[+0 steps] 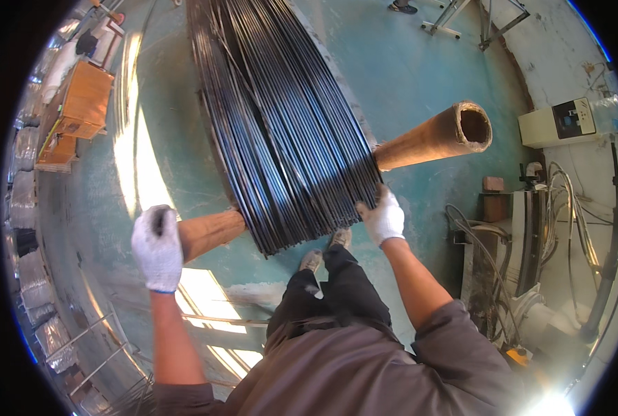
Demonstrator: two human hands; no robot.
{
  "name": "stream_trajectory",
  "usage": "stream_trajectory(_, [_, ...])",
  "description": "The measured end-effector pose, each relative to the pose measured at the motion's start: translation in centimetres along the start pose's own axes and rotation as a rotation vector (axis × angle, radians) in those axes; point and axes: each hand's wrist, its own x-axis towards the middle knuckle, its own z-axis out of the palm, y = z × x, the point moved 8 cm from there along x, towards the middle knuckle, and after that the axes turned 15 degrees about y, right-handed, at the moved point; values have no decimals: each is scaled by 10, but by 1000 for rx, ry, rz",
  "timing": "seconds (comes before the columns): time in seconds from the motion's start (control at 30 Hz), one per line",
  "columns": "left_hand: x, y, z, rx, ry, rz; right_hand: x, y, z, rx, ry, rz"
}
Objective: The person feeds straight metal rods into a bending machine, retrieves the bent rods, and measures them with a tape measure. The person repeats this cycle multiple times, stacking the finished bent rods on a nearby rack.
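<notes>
A wide layer of long dark rods stretches away before me, with their near ends close above my feet. Under the rods runs a brown cardboard tube, whose hollow right end and left part stick out on either side. My left hand, in a white knit glove with dark stains, is at the tube's left end and covers it; its fingers look curled, and their grip is hidden. My right hand, gloved alike, is at the right front corner of the rods. Its thumb and fingers are spread beside the rod edge.
Left, a brown wooden cabinet stands near plastic-wrapped bundles. To the right are machinery with hoses and a cream-coloured dispenser by the wall. Metal frames and another person's shoe are at the far end.
</notes>
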Motion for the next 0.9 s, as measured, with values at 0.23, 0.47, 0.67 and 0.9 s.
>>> stream_trajectory(0.23, [40,-12,27,75,-71,-174,43,64,110,-406,-42,58])
stream_trajectory(0.47, [40,-12,32,97,-84,-230,35,52,158,-535,-76,162])
stream_trajectory(0.67, [41,-12,35,103,-138,-264,4,43,174,-477,-208,68])
stream_trajectory(0.9, [42,-5,35,127,-129,-214,-2,61,184,-303,-376,56])
